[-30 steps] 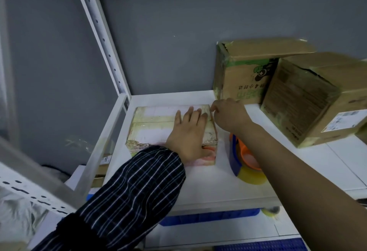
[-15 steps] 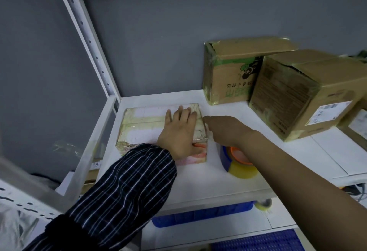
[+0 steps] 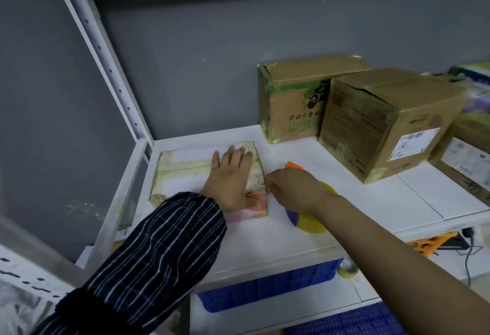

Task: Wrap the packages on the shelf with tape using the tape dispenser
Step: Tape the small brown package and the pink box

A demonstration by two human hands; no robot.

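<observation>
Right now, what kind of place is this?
Probably a parcel storeroom or packing room: taped cardboard boxes, one with a shipping label, on a white metal shelf, and a tape dispenser beside a package.

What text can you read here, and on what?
"4小时达", upside down, on the green-printed cardboard box at the back; the larger green characters below it are unclear.
White shipping label on the brown cardboard cube: too small to read.
Pale label on the far-right carton: blurred.

left hand [image 3: 230, 178] flat on package [image 3: 183, 175] | right hand [image 3: 294, 188] pinches tape [image 3: 258, 188] at package's right edge | tape dispenser [image 3: 310, 224] under wrist
</observation>
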